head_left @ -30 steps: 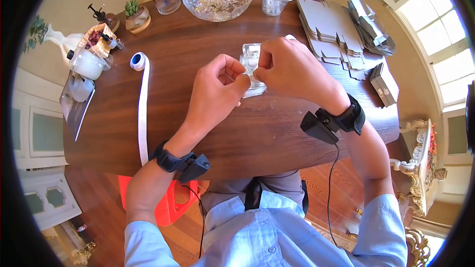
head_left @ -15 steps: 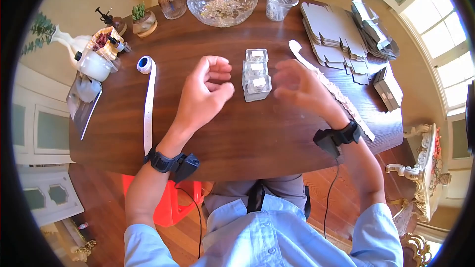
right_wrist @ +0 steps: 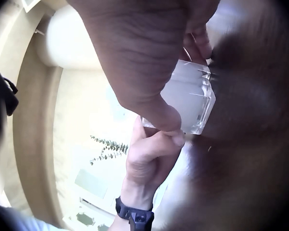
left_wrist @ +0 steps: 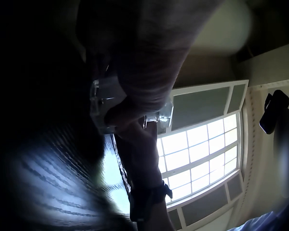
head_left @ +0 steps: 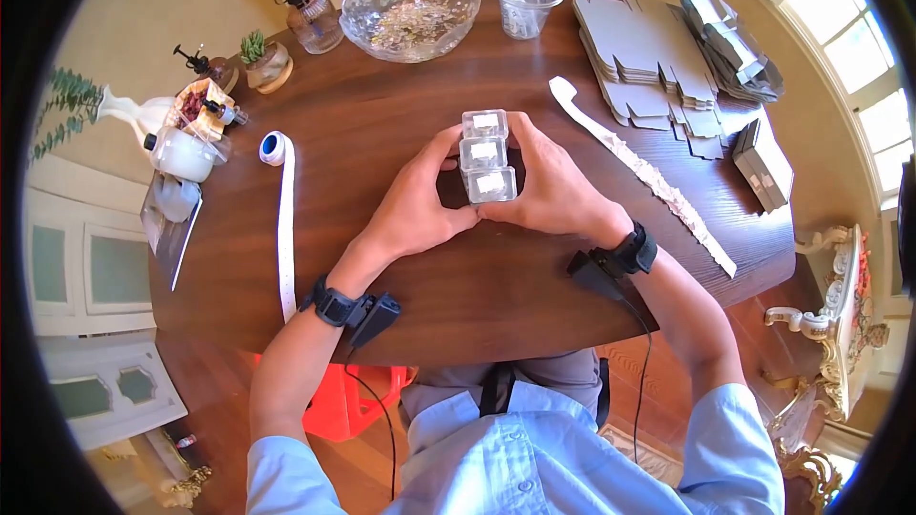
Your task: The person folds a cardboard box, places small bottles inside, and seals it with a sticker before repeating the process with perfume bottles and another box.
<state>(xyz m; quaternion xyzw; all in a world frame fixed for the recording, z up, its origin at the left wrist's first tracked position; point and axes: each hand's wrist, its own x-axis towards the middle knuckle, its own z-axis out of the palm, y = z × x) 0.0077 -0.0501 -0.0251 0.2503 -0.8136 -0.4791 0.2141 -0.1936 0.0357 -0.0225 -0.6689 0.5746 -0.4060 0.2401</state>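
Three small clear boxes [head_left: 491, 185], each with a white label on top, stand in a row leading away from the person. My left hand [head_left: 415, 205] curls along their left side, and my right hand [head_left: 553, 186] curls along the right. The two thumbs come together at the near box's front. In the right wrist view, the right thumb presses the near clear box [right_wrist: 185, 96] and meets the left hand [right_wrist: 151, 156]. The left wrist view is dark; part of the clear box [left_wrist: 108, 98] shows beyond the left hand. The far fingers are mostly hidden behind the boxes.
A white label roll [head_left: 273, 148] trails its strip on the left. Another white strip [head_left: 658, 181] lies right. Flat grey cartons [head_left: 639, 48], a glass bowl [head_left: 410, 14] and a clear cup [head_left: 525, 5] stand at the back; bottles and a plant pot [head_left: 265, 67] are back left.
A second ago both hands worked close over the boxes' tops. They then parted to either side, leaving the boxes in sight, and now have come in around the row from left and right.
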